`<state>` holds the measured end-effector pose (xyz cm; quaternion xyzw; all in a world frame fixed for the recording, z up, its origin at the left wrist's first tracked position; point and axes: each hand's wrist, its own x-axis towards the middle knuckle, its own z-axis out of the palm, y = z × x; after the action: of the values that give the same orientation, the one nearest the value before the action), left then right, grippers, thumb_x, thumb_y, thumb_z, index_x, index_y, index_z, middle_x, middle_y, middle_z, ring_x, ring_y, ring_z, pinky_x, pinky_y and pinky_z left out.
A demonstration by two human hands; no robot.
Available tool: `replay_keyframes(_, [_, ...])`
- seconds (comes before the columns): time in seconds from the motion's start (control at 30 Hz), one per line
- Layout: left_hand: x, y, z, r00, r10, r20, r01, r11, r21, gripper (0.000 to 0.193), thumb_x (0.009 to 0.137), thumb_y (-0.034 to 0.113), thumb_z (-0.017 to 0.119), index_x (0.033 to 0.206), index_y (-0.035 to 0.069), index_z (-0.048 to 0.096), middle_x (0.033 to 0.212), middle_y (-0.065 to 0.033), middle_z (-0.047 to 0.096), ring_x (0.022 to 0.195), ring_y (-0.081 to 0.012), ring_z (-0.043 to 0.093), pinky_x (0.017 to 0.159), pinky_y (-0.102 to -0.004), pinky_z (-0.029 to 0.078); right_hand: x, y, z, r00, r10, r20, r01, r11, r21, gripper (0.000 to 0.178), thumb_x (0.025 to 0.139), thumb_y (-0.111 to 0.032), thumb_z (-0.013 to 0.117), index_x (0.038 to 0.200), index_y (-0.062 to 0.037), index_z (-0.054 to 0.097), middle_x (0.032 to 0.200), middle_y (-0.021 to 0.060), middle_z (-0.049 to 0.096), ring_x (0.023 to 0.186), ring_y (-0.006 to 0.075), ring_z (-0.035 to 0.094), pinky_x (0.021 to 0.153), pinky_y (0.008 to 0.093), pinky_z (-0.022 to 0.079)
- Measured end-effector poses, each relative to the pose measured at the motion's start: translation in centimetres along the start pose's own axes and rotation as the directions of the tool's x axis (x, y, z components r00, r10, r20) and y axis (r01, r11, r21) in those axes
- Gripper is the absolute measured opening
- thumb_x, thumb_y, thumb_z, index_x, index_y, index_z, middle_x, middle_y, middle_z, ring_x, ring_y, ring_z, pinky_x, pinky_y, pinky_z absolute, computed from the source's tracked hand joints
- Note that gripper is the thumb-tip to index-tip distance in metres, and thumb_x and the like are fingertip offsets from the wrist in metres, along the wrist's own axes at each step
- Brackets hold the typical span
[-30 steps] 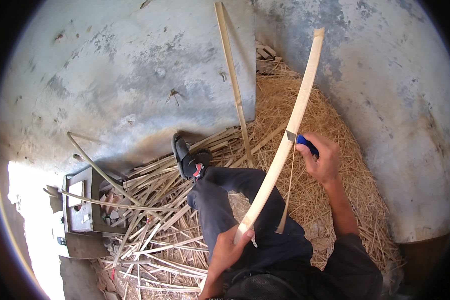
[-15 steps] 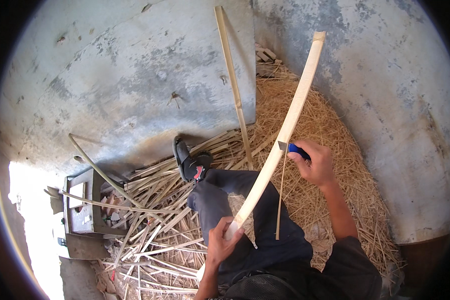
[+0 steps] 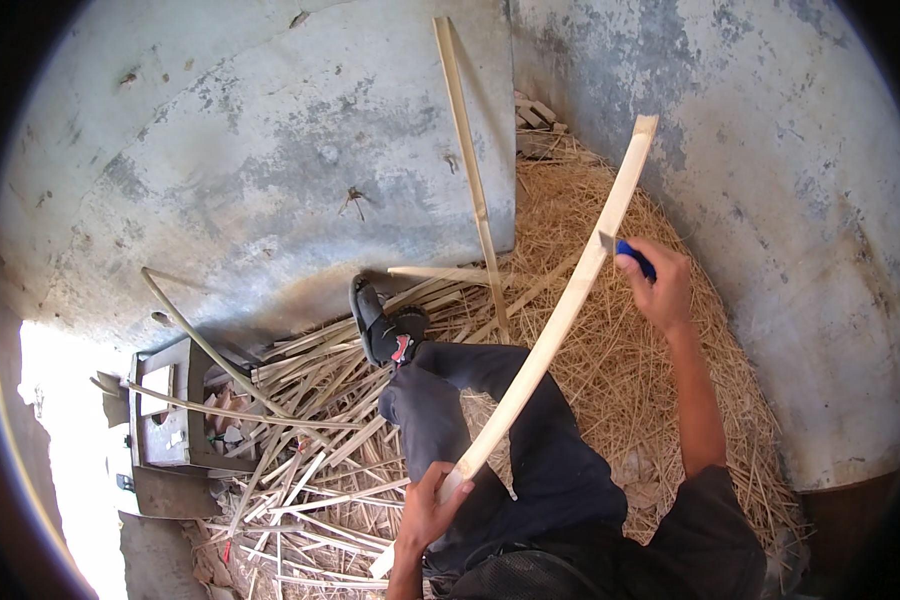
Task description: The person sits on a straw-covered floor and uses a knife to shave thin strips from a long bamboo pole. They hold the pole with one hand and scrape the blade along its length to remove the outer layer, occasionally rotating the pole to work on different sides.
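Note:
My left hand (image 3: 435,503) is closed around the near part of a long pale bamboo strip (image 3: 545,350), whose lower end sticks out below the hand. The strip slants up and away to the right across my lap. In my right hand (image 3: 662,285) is a knife (image 3: 636,260) with a blue handle. Its short blade lies against the right edge of the strip, in the upper half. Pinched fingers and thumb hold the handle.
Loose bamboo strips (image 3: 320,400) lie heaped left of my legs, and fine shavings (image 3: 710,380) cover the ground on the right. Another strip (image 3: 470,165) leans on the grey wall (image 3: 270,150). A grey box (image 3: 165,405) with scraps stands at left, near my shoe (image 3: 380,325).
My right hand and the knife have moved up and right along the strip. The strip has come down nearer to me. A thin sliver that hung beside it is gone from there.

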<state>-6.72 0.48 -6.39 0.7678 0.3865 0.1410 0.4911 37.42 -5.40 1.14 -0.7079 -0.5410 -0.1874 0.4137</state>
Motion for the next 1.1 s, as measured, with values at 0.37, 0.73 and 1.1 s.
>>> replay_keyframes(0.37, [-2.2,-2.4,-1.9,0.993,-0.084,0.082,0.082,0.996,0.019,0.031,0.096,0.028,0.078,0.111,0.004,0.065,0.069,-0.0103,0.066,0.058,-0.0177,0.060,0.058,-0.0337,0.047,5.7,9.1,-1.8,0.979,0.184,-0.088,-0.197,0.965,-0.174,0.038,0.102,-0.045,0.065,0.107,-0.0098,0.076,0.071,0.0103,0.069,0.063,0.0238,0.066,0.061,0.0370,0.050])
replay_keyframes(0.73, [-1.6,-2.1,-2.0,0.982,-0.067,0.174,0.079,0.995,-0.059,0.027,0.099,0.025,0.074,0.112,0.004,0.065,0.069,-0.0081,0.064,0.061,-0.0165,0.059,0.060,-0.0330,0.045,5.6,8.8,-1.2,0.957,0.228,-0.179,-0.266,0.936,-0.230,0.040,0.102,-0.046,0.065,0.108,-0.0081,0.076,0.070,0.0117,0.067,0.060,0.0260,0.062,0.059,0.0384,0.048])
replay_keyframes(1.1, [-3.5,-4.0,-6.1,0.981,0.005,-0.195,0.050,0.960,0.275,0.036,0.082,0.024,0.089,0.104,0.002,0.069,0.079,-0.0147,0.074,0.068,-0.0240,0.072,0.063,-0.0377,0.053,3.0,18.0,-5.1,0.754,0.509,-0.415,-0.641,0.708,-0.296,0.053,0.105,-0.054,0.056,0.110,-0.0040,0.074,0.083,0.0144,0.071,0.078,0.0306,0.069,0.071,0.0405,0.050])
